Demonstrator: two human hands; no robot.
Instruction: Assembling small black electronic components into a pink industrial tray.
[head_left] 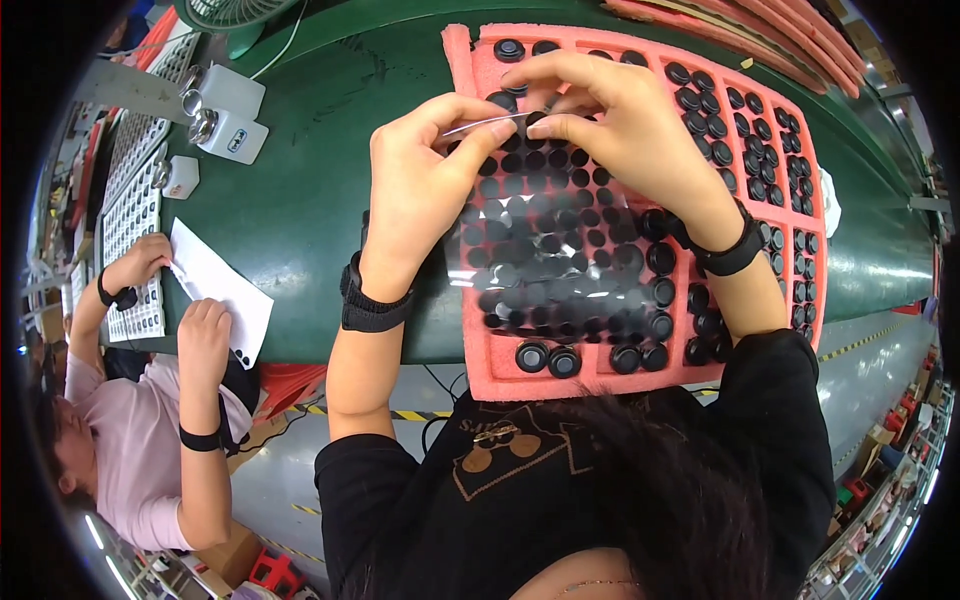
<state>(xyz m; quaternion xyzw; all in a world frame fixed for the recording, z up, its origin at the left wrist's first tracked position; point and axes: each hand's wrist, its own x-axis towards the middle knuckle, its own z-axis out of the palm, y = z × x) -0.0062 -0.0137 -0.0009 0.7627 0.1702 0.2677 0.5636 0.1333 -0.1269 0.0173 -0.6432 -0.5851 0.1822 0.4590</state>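
A clear plastic sheet (550,245) with rows of black round dots hangs from my two hands, over a pink foam tray (486,372). My left hand (420,165) pinches the sheet's upper edge between thumb and fingers. Close beside it, my right hand (635,125) is closed at the same edge, its thumb next to a black round dot (536,130). Whether that dot is lifted off the sheet, I cannot tell. Black round stepped parts (564,361) sit in the tray's compartments, several showing through the sheet.
The green table (340,150) carries small metal-topped bottles (232,137) and a green fan (235,15) at the far left. A co-worker at left handles a white sheet (225,285) beside white racks (133,250). Pink foam strips (790,40) lie at the back right.
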